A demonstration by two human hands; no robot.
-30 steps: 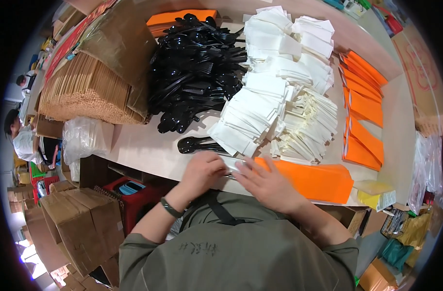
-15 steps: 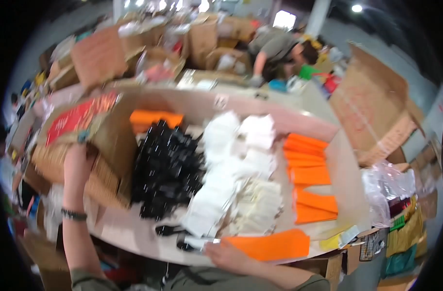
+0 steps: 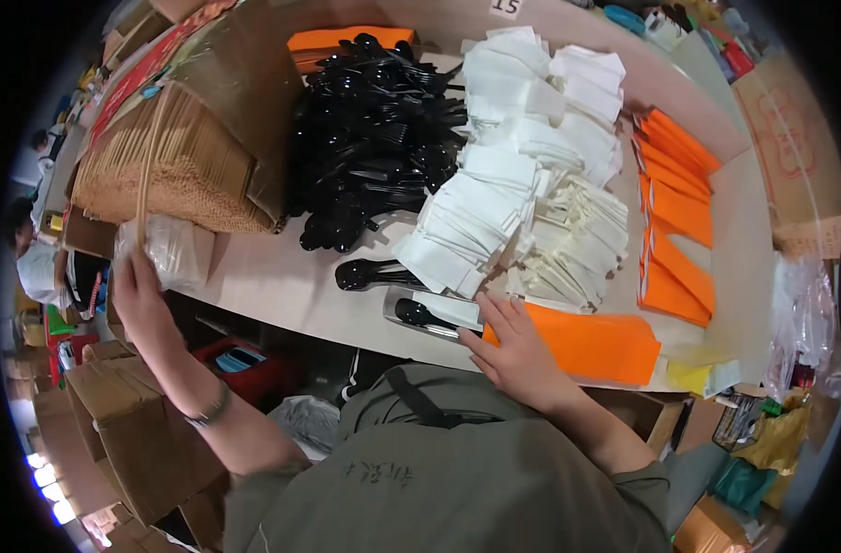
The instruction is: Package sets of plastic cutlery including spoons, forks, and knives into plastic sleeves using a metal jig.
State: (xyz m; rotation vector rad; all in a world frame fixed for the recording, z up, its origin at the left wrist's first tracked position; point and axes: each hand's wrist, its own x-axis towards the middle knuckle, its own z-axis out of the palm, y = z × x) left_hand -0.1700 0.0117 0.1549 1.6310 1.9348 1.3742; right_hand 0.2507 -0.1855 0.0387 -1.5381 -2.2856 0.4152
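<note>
My left hand pinches the lower end of long wooden chopsticks, which stand out from the bundle in front of an open cardboard carton. Densely stacked chopsticks fill that carton. My right hand lies flat with fingers spread at the near edge of the table, over an orange packet. Beside its fingertips is a clear sleeve with a black spoon and a white napkin in it. Another black spoon lies just beyond.
Black plastic cutlery is heaped mid-table, beside stacks of white napkins. Folded orange packets lie at the right, inside the raised table wall. Cardboard boxes stand at the lower left.
My left hand has come back from the carton with chopsticks in its fingers. My right hand stays by the orange packet. The view has tilted downward.
</note>
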